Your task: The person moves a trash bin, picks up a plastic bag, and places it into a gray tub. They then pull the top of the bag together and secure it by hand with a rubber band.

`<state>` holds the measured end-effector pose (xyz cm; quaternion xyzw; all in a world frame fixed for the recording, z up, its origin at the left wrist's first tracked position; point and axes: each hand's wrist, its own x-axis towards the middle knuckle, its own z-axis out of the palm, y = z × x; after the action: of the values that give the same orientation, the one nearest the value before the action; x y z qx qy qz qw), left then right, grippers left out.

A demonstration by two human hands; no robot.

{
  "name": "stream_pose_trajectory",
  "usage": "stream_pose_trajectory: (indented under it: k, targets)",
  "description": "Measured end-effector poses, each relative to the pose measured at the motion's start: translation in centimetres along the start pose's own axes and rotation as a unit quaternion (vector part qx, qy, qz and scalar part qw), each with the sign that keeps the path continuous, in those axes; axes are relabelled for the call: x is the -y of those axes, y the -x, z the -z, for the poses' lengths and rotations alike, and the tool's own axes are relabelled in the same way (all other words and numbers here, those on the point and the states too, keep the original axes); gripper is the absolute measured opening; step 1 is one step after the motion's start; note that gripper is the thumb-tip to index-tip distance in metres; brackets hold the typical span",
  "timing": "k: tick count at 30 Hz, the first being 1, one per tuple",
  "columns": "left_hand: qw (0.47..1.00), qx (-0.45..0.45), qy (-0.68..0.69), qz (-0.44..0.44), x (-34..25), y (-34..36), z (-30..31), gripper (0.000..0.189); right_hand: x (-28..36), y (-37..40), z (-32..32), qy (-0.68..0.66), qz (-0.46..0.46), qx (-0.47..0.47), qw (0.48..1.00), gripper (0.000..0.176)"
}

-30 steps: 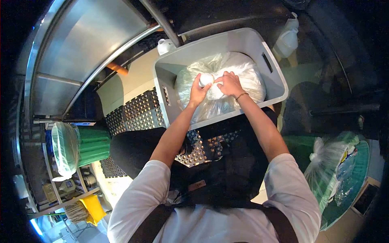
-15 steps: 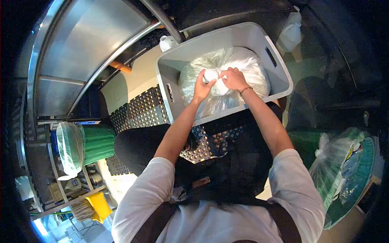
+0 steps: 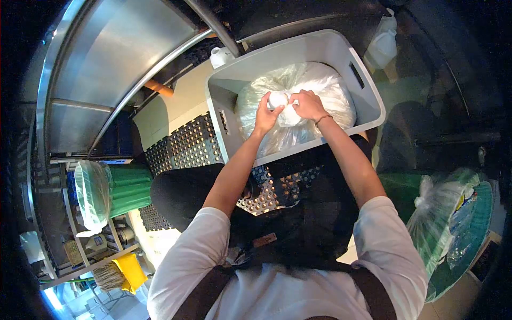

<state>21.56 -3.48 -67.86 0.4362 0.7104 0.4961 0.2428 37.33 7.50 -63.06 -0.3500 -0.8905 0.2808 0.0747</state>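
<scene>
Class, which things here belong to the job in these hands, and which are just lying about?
In the job:
- left hand, holding a round white object
- right hand, beside it
- clear plastic
- grey tub

Lying about:
- white container
- green bin, left
- yellow item
- black mat

Steel panel (image 3: 122,58) far left, shadowed floor (image 3: 408,96) far right.
A round metal post (image 3: 216,28) slants across the far side, a small white jug (image 3: 220,57) just beside it and an orange pipe (image 3: 159,88) farther left. Left of centre lies a black mat (image 3: 186,140) full of holes. Nearer on the left is a green bin (image 3: 130,186) with a clear liner (image 3: 93,194) over its rim; nearer again, a stringy mop head (image 3: 108,276) and something yellow (image 3: 132,272), perhaps cloth, are side by side at a metal rail (image 3: 88,268). At far right, a translucent white bottle (image 3: 382,49) shows dimly. Near right, a larger green bin (image 3: 478,233) has a knotted clear bag (image 3: 426,205) over its edge.
</scene>
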Motion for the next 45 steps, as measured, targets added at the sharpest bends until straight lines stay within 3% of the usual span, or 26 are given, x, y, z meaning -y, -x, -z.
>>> stream_pose_trajectory:
  k: [7, 10, 12, 31, 34, 45]
  targets:
    - [0.998, 0.008, -0.056, -0.014, -0.4, 0.0, 0.2, 0.071, 0.4, -0.1, 0.5, -0.067, -0.042, -0.066, 0.995, 0.029]
    - [1.0, -0.002, -0.02, -0.016, -0.2, 0.1, 0.0, 0.071, 0.5, 0.0, 0.8, -0.031, -0.042, -0.019, 0.998, 0.029]
    - [0.998, -0.002, -0.049, -0.047, -0.1, 0.0, 0.2, 0.071, 0.6, -0.1, 0.9, -0.025, -0.04, -0.019, 0.999, 0.029]
    - [0.999, 0.03, -0.021, -0.015, 1.1, -0.3, 0.2, 0.072, 0.2, 0.0, 0.3, -0.023, -0.038, -0.034, 0.998, 0.032]
    - [0.998, 0.012, -0.034, -0.056, 0.9, -0.2, 0.0, 0.071, 0.4, -0.1, 0.5, -0.031, -0.04, -0.029, 0.998, 0.032]
    - [0.998, 0.012, -0.045, -0.045, 1.6, -0.5, 0.0, 0.068, 0.4, -0.1, 0.5, -0.024, -0.042, -0.016, 0.999, 0.035]
